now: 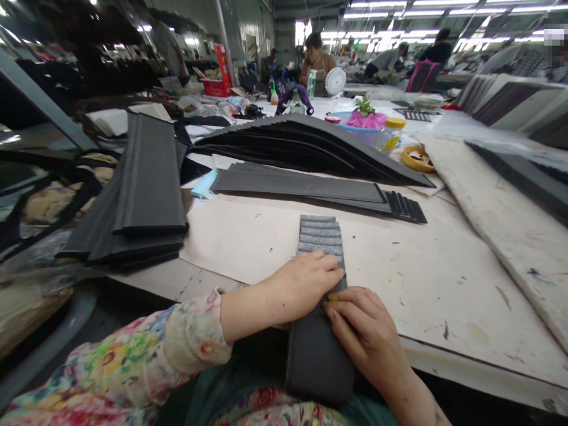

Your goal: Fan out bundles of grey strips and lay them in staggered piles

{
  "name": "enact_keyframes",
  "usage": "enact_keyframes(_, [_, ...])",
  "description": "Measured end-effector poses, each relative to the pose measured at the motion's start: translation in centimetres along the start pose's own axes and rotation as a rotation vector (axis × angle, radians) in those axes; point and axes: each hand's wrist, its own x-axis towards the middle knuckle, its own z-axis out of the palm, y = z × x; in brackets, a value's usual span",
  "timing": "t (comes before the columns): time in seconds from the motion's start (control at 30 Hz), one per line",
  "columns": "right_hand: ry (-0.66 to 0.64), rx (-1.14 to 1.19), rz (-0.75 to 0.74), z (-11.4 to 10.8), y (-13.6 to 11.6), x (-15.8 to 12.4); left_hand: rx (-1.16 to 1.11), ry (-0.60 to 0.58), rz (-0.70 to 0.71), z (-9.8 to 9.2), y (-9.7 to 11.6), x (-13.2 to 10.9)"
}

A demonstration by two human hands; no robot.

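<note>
Nearest us, a floral sleeve (146, 355) runs in from the lower left, and the near end of a stack of dark grey fabric strips (317, 355) droops off the edge of the surface (444, 296) into our lap. The far end of the stack lies on the surface, fanned so that each speckled tip shows like a step.

Our left hand (306, 284) lies flat across the stack, fingers straight and together, pressing down and gripping nothing. Our right hand (366, 337) rests just beside it on the strips, fingers bent. We cannot tell whether they pinch the top strip or merely touch it, since the fingertips crowd against the left hand.

The strips look light, soft and limp, judging by the sag over the edge, and probably felt-like rather than slick. A loose fan like this would likely slide apart, so we judge the best hold to be a pinch across the width near the overhanging end, with a palm weighting the fan.

To the left lies a pile of long dark panels (146, 177). Farther off are fanned black sheets (310, 139) and a pink bowl (364, 121).
</note>
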Motion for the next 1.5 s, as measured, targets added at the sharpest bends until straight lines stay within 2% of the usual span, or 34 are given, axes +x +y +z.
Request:
enact_keyframes(0.2, [-0.05, -0.042, 0.01, -0.1, 0.0, 0.1, -0.192, 0.049, -0.171, -0.3, -2.2, -1.7])
enact_keyframes(0.33, [0.005, -0.135, 0.077, 0.2, 0.2, 0.5, -0.263, 0.11, -0.215, -0.2, -2.9, -2.7])
enact_keyframes(0.47, [0.039, -0.297, 0.137, 0.1, 0.8, 1.7, -0.276, 0.113, -0.223, 0.1, -2.8, -2.8])
enact_keyframes(0.73, [-0.129, -0.255, 0.115, 0.0, 1.0, 3.3, -0.238, 0.101, -0.219, 0.1, -2.4, -2.7])
enact_keyframes(0.97, [-0.17, -0.345, 0.015, 0.1, 0.4, 3.5, -0.008, 0.064, -0.173, 0.3, -1.6, -2.8])
enact_keyframes(1.17, [-0.182, -0.384, 0.021, -0.2, 0.4, 3.5, -0.286, 0.12, -0.184, 0.0, -3.0, -3.8])
enact_keyframes(1.27, [-0.188, -0.376, 0.022, -0.2, 0.3, 3.6, -0.352, 0.16, -0.21, 0.0, -3.5, -4.3])
enact_keyframes(1.37, [-0.217, -0.343, 0.012, 0.1, 0.0, 3.8, -0.315, 0.171, -0.208, 0.3, -3.4, -4.6])
enact_keyframes(1.5, [-0.205, -0.319, -0.015, 0.7, -0.6, 4.0, -0.148, 0.135, -0.196, 0.9, -2.6, -5.3])
